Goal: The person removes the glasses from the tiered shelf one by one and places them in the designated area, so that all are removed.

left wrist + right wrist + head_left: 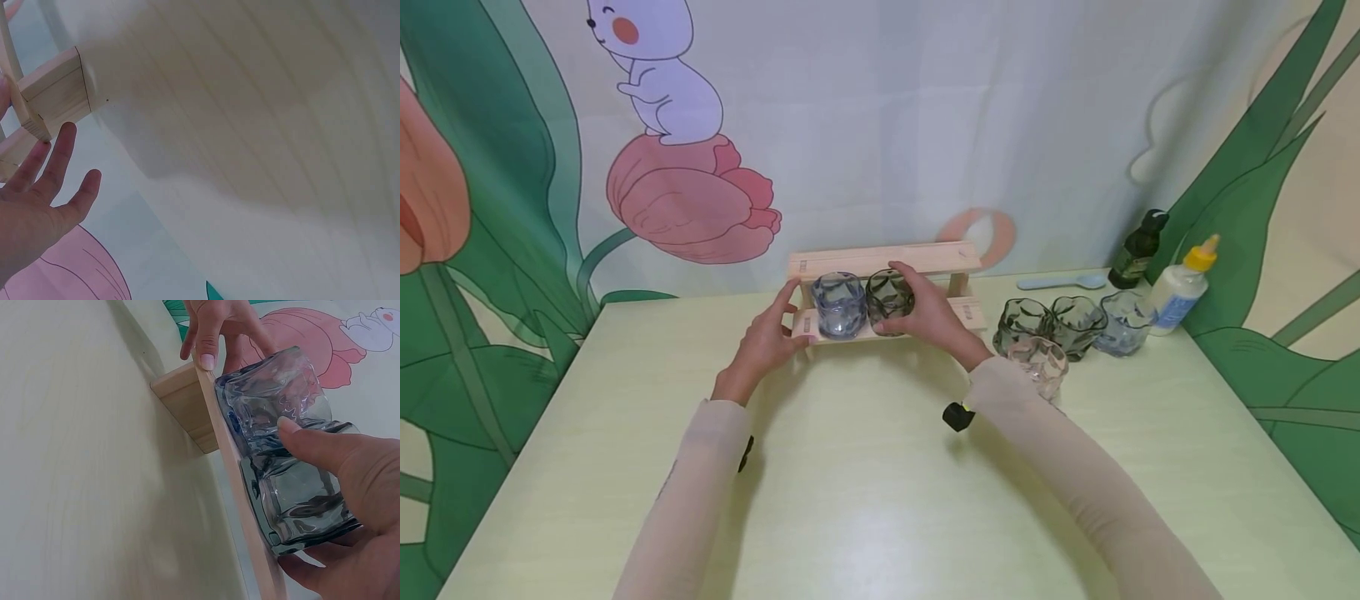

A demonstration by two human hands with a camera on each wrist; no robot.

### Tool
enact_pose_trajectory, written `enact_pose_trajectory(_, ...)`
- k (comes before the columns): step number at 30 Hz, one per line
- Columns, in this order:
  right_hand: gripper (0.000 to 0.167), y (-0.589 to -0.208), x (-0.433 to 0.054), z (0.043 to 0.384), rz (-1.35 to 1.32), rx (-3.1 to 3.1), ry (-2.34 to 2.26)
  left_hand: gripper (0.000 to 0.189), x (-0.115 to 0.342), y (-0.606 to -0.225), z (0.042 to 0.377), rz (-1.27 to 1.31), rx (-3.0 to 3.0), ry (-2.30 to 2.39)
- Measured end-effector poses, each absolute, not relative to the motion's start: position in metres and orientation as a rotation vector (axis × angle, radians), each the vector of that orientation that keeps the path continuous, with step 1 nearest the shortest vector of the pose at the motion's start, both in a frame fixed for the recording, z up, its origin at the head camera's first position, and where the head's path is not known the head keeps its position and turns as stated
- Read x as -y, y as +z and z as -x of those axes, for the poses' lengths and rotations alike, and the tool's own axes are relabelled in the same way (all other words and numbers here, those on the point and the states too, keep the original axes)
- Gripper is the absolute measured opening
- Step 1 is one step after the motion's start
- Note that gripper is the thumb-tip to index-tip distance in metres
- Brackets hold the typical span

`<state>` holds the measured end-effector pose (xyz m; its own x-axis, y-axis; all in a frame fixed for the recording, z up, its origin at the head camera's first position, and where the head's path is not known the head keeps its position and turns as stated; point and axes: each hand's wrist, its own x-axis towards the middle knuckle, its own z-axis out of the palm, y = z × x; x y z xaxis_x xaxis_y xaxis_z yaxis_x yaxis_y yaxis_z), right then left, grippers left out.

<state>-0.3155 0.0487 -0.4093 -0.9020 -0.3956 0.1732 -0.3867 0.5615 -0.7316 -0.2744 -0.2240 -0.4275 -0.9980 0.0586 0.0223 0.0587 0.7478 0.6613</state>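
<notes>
A two-tier wooden rack stands at the back of the table. On its lower shelf a bluish glass cup and a dark grey glass cup stand side by side, touching. My right hand grips the grey cup, its thumb on the front side near the bluish cup and its fingers around the far side. At the rack's left end my left hand holds the lower shelf, thumb on its front edge. Other fingers of that hand reach around the shelf's end.
Right of the rack stand two grey cups, a pinkish cup partly behind my sleeve, and a bluish cup. Behind them are a light-blue spoon, a dark bottle and a white glue bottle. A printed curtain backs the table.
</notes>
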Motion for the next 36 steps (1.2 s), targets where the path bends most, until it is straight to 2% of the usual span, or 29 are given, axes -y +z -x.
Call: enact_pose_trajectory(36, 0.092, -0.4110, -0.0466, 0.3147, 0.645, -2.784, -1.334, 0.102, 0.2250, -0.4296, 0.2758, 0.080, 2.940, -1.127)
